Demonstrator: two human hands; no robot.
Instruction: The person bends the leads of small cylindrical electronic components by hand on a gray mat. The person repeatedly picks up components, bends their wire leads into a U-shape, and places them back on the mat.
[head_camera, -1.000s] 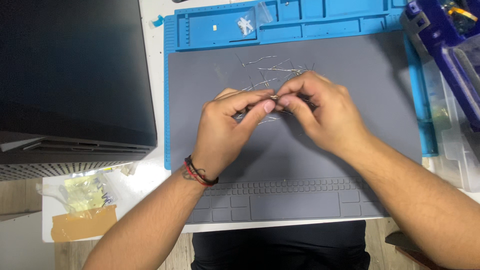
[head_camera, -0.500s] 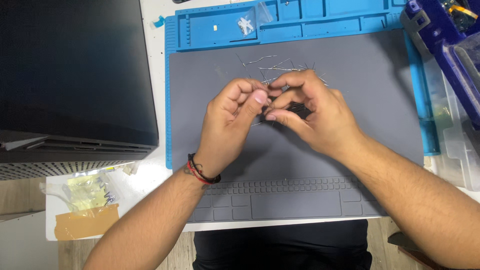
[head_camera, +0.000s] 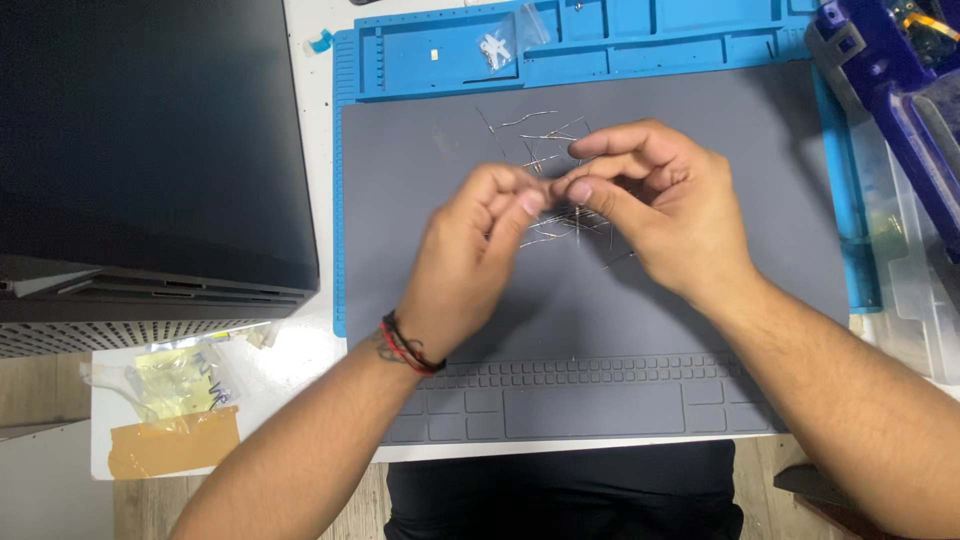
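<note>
My left hand (head_camera: 475, 255) and my right hand (head_camera: 665, 205) meet fingertip to fingertip above a grey work mat (head_camera: 420, 180). Between the pinched thumbs and forefingers is a small thin metal piece, too small to make out. Under and behind the hands lies a loose heap of thin metal wire pins (head_camera: 545, 140), several of them scattered on the mat. A red and black band is on my left wrist (head_camera: 405, 345).
A blue tray (head_camera: 620, 45) with compartments borders the mat at the back and holds a small clear bag of parts (head_camera: 497, 45). A dark box-shaped device (head_camera: 150, 150) stands at left. Blue and clear plastic containers (head_camera: 900, 90) sit at right. Taped packets (head_camera: 175, 410) lie lower left.
Both hands have lifted slightly and shifted toward the back of the mat, fingertips staying pinched together over the wire pins.
</note>
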